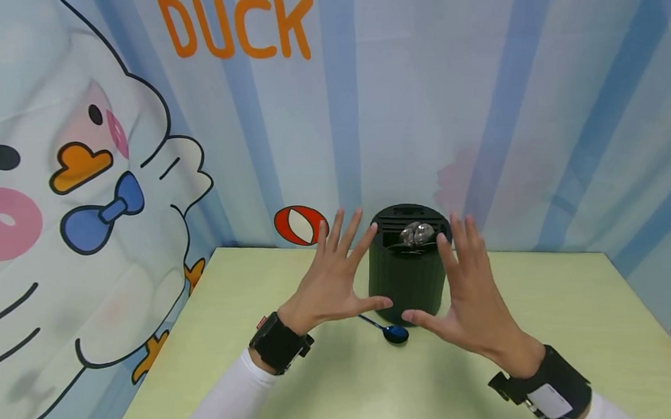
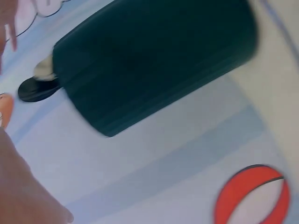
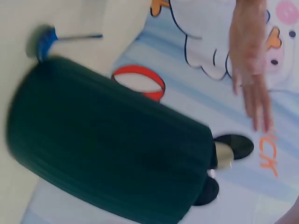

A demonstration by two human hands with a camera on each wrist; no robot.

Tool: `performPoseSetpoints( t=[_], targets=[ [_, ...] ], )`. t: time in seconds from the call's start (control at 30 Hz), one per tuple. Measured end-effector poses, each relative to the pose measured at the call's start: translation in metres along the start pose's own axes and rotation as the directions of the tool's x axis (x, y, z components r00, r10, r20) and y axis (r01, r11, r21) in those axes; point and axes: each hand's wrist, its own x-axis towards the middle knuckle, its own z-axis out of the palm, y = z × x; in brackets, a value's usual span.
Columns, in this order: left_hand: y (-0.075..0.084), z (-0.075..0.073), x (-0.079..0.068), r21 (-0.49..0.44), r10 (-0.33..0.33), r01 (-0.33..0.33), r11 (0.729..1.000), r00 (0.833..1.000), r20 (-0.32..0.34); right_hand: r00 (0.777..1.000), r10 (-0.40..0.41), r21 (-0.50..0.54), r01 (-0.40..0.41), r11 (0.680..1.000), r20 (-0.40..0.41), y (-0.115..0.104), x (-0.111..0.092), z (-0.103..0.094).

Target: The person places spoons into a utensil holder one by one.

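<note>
A dark green ribbed holder [image 1: 407,281] stands upright on the table, with several spoon heads [image 1: 417,234] sticking out of its slotted top. In front of its base lies a dark spoon [image 1: 396,334], bowl toward me. My left hand [image 1: 335,278] is raised at the holder's left side, fingers spread and holding nothing. On the other side my right hand [image 1: 474,291] is held up the same way, thumb toward the left one. In the wrist views the green holder [image 2: 159,60] fills much of the frame; the right wrist view also catches the left hand [image 3: 250,60].
The pale yellow table [image 1: 249,301] ends just behind the holder. A striped curtain [image 1: 398,107] with a printed duck [image 1: 83,227] and a red ball print [image 1: 299,225] hangs at the back. Black straps with cameras [image 1: 279,343] sit on both wrists.
</note>
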Motion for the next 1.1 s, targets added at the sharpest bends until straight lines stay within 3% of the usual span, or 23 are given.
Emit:
performPoseSetpoints(
  t=[0.1, 0.2, 0.27, 0.37, 0.43, 0.5, 0.57, 0.63, 0.87, 1.0, 1.1],
  targets=[
    [-0.004, 0.016, -0.021, 0.004, -0.048, 0.048, 0.999, 0.995, 0.085, 0.999, -0.011, 0.041, 0.009, 0.999, 0.042, -0.013, -0.020, 0.008],
    [-0.011, 0.035, -0.039, 0.011, -0.095, 0.095, 0.995, 0.972, 0.212, 0.982, 0.003, 0.073, -0.017, 0.997, 0.189, -0.023, -0.040, 0.022],
    [-0.014, 0.049, -0.050, 0.012, -0.111, 0.113, 0.994, 0.943, 0.314, 0.938, 0.033, 0.071, -0.061, 0.996, 0.345, -0.026, -0.052, 0.033],
    [-0.017, 0.067, -0.063, -0.003, -0.110, 0.126, 0.992, 0.878, 0.465, 0.820, 0.088, 0.053, -0.142, 0.988, 0.566, -0.026, -0.068, 0.049],
    [-0.017, 0.075, -0.069, -0.012, -0.116, 0.146, 0.989, 0.833, 0.540, 0.758, 0.102, 0.052, -0.177, 0.983, 0.644, -0.024, -0.076, 0.059],
    [-0.017, 0.082, -0.072, -0.022, -0.122, 0.167, 0.986, 0.800, 0.588, 0.728, 0.106, 0.055, -0.195, 0.979, 0.678, -0.020, -0.083, 0.069],
    [-0.016, 0.088, -0.073, -0.026, -0.126, 0.178, 0.984, 0.783, 0.609, 0.716, 0.108, 0.050, -0.195, 0.979, 0.690, -0.016, -0.089, 0.077],
    [-0.016, 0.092, -0.074, -0.030, -0.128, 0.185, 0.982, 0.777, 0.617, 0.708, 0.114, 0.036, -0.193, 0.980, 0.697, -0.011, -0.093, 0.084],
    [-0.018, 0.096, -0.077, -0.051, -0.129, 0.207, 0.977, 0.766, 0.629, 0.647, 0.123, 0.040, -0.232, 0.972, 0.752, -0.004, -0.103, 0.100],
    [-0.020, 0.101, -0.080, -0.071, -0.135, 0.229, 0.971, 0.769, 0.625, 0.621, 0.141, 0.032, -0.259, 0.965, 0.771, -0.004, -0.104, 0.103],
    [-0.019, 0.102, -0.082, -0.088, -0.120, 0.219, 0.972, 0.782, 0.612, 0.600, 0.168, 0.001, -0.270, 0.963, 0.782, -0.005, -0.101, 0.102]
  ],
)
